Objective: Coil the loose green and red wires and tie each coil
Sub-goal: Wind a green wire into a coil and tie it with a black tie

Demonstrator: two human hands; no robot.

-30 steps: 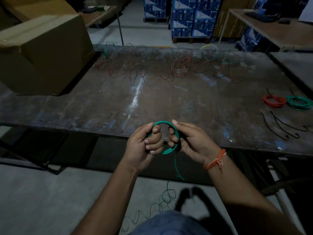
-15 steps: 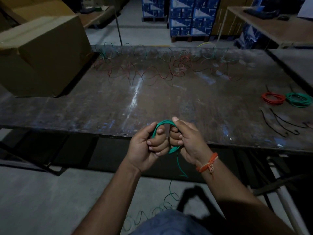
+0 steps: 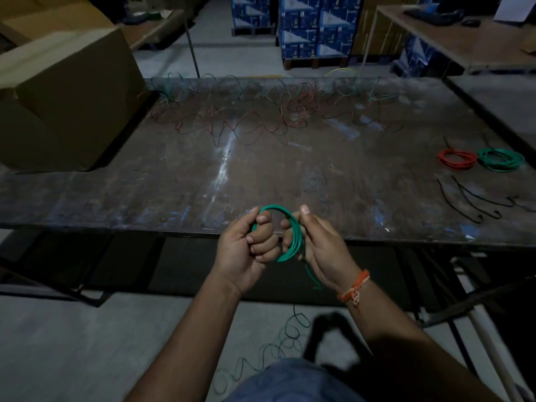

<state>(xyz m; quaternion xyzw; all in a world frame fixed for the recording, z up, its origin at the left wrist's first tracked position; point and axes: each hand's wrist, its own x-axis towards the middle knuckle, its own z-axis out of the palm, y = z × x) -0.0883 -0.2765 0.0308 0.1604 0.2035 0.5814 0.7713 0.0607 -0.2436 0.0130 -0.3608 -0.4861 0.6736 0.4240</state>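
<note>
A small coil of green wire point(image 3: 293, 233) hangs in front of the table's near edge, held between both hands. My left hand point(image 3: 246, 248) grips its left side with fingers curled through the loop. My right hand point(image 3: 316, 245) pinches the right side, thumb on top. The wire's loose tail point(image 3: 290, 332) drops from the coil and lies in curls on the floor. A tangle of loose red and green wires point(image 3: 261, 111) spreads along the table's far side. A finished red coil point(image 3: 456, 158) and green coil point(image 3: 500, 158) lie at the right.
A dark worn metal table point(image 3: 174, 181) fills the middle. A big cardboard box point(image 3: 63, 97) stands on its left end. Several black ties point(image 3: 470, 198) lie near the two coils. Stacked blue boxes point(image 3: 313, 27) and another table point(image 3: 452, 33) stand behind.
My hands have moved slightly apart and the green coil has opened wider between them. More of the tail has come up from the floor.
</note>
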